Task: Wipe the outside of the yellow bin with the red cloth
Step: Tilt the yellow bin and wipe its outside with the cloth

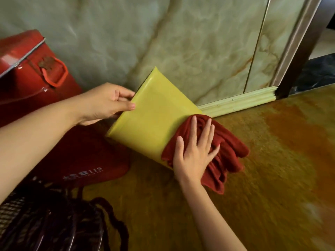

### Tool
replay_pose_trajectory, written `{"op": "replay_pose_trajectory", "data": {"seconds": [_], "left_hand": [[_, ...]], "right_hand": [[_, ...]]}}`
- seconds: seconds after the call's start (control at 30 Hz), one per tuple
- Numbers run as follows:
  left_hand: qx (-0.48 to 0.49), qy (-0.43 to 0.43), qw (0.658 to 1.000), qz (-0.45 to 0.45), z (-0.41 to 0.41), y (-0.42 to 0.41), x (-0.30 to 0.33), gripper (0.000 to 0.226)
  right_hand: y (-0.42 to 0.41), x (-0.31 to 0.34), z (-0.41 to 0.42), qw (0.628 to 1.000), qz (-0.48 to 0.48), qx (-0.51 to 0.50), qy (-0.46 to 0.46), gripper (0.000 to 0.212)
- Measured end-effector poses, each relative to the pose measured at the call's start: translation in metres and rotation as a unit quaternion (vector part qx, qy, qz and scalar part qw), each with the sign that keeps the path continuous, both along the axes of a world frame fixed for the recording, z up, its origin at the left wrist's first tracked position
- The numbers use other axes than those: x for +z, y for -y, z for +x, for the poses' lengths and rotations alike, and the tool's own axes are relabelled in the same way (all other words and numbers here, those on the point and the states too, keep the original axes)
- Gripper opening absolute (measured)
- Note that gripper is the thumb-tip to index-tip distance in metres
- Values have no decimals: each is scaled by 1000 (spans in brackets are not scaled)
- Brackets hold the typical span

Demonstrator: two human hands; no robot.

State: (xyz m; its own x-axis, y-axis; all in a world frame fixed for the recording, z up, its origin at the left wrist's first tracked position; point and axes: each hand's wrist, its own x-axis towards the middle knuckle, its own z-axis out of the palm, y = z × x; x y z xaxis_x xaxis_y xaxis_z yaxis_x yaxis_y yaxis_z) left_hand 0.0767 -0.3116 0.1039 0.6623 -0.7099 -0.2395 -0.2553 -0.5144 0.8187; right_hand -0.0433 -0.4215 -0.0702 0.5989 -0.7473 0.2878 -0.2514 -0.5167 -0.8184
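The yellow bin (154, 116) lies tilted on its side on the floor, its rim end toward the upper left. My left hand (107, 104) grips that rim edge, thumb on the outer wall. My right hand (194, 151) lies flat with spread fingers on the crumpled red cloth (226, 149), pressing it against the lower right end of the bin's outer wall. Part of the cloth hangs down onto the floor.
A red metal box (30, 73) with a handle stands at the left by the marble wall (163, 33). A red bag (87, 160) lies under the bin's left end. A dark fan cage (41, 220) fills the lower left. The brown floor (272, 169) stretches right.
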Motion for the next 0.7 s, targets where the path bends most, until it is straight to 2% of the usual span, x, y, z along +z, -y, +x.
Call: {"op": "replay_pose_trajectory", "data": {"seconds": [0.07, 0.17, 0.23, 0.3, 0.37, 0.57, 0.7], "left_hand": [[-20, -1, 1000, -3, -3, 1, -2, 21], [-55, 14, 998, -9, -6, 4, -2, 26], [-42, 38, 998, -16, -5, 3, -4, 23], [-9, 65, 998, -18, -3, 5, -7, 17], [21, 91, 996, -14, -1, 7, -9, 13], [18, 89, 996, -9, -6, 16, -7, 25], [26, 106, 994, -18, -15, 45, -6, 19]], "right_hand": [[-11, 26, 19, 996, -63, 43, 48, 60], [24, 61, 52, 982, -141, 98, 83, 58], [63, 66, 65, 980, -116, 146, 69, 58], [93, 52, 68, 985, -34, 164, 35, 57], [105, 28, 56, 991, 5, 136, -2, 58], [80, -11, 2, 997, -50, 54, 4, 68], [25, 13, 7, 988, -149, 49, 7, 65]]}}
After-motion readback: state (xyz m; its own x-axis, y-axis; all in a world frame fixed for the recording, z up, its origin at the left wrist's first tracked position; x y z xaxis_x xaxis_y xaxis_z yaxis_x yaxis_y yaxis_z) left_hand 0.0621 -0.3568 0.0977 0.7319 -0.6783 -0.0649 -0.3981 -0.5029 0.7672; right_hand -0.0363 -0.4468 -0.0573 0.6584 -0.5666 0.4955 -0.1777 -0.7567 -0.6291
